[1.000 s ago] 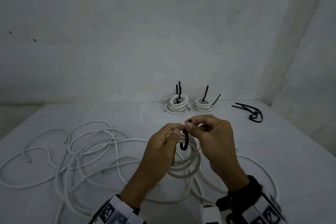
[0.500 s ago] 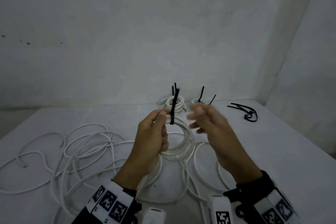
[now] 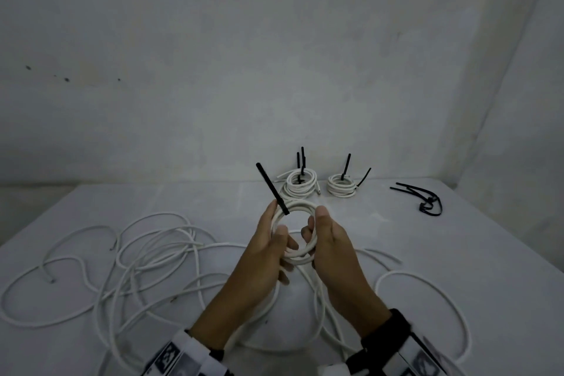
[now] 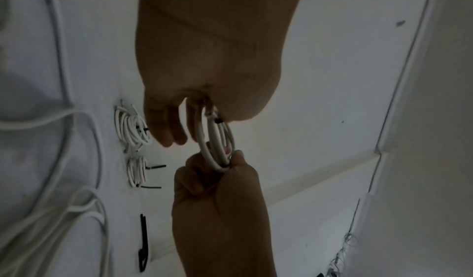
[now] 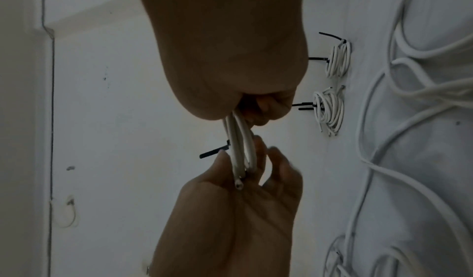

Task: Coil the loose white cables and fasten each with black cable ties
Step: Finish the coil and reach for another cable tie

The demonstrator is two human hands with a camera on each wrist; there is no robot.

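I hold a small white cable coil (image 3: 300, 209) upright above the table between both hands. My left hand (image 3: 279, 232) pinches its left side, thumb in front and fingers behind. My right hand (image 3: 316, 223) grips its right side with curled fingers. A black cable tie (image 3: 272, 189) is cinched round the coil's top left, its tail pointing up and left. In the left wrist view the coil (image 4: 217, 139) runs from the left hand (image 4: 179, 131) down into the right hand (image 4: 217, 168). The right wrist view shows the tie's tail (image 5: 212, 153) beside the coil (image 5: 240, 149).
Two tied coils (image 3: 300, 185) (image 3: 341, 186) stand at the back of the white table (image 3: 457, 253), near the wall. Spare black ties (image 3: 427, 198) lie at the back right. Loose white cables (image 3: 137, 253) sprawl over the left and front, and one loop (image 3: 427, 284) lies at the right.
My right hand let go of the tie and now grips the coil's right side. The tie went from an open loop to cinched, its tail now leaning left.
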